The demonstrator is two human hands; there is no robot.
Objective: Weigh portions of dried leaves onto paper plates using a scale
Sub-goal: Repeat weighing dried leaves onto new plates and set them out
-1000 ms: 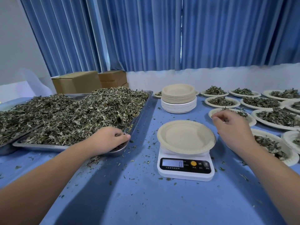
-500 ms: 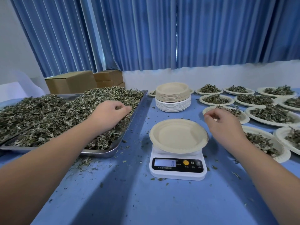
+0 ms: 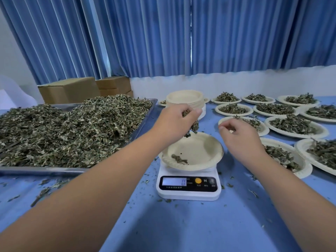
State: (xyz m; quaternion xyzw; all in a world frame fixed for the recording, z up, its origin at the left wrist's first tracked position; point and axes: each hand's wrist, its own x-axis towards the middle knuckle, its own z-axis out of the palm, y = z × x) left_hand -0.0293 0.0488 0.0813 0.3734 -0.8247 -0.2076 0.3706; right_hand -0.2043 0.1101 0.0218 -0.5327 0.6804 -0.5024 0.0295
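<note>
A white digital scale (image 3: 189, 188) stands on the blue table, its display reading 0. A beige paper plate (image 3: 205, 151) rests on it, with a small clump of dried leaves near its left edge. My left hand (image 3: 174, 122) hovers above the plate's far left rim, closed on a handful of dried leaves (image 3: 192, 128) that spill downward. My right hand (image 3: 240, 137) hangs just right of the plate, fingers loosely curled, nothing seen in it. A metal tray (image 3: 143, 120) heaped with dried leaves (image 3: 72, 128) lies to the left.
A stack of empty paper plates (image 3: 185, 99) stands behind the scale. Several filled plates (image 3: 294, 124) cover the table's right side. Cardboard boxes (image 3: 71, 90) sit behind the tray. Leaf crumbs litter the blue tablecloth (image 3: 181, 224); blue curtains hang behind.
My left hand lifted a handful of leaves from the tray and moved right over the plate on the scale; a few leaves have dropped onto the plate. My right hand stayed beside the plate.
</note>
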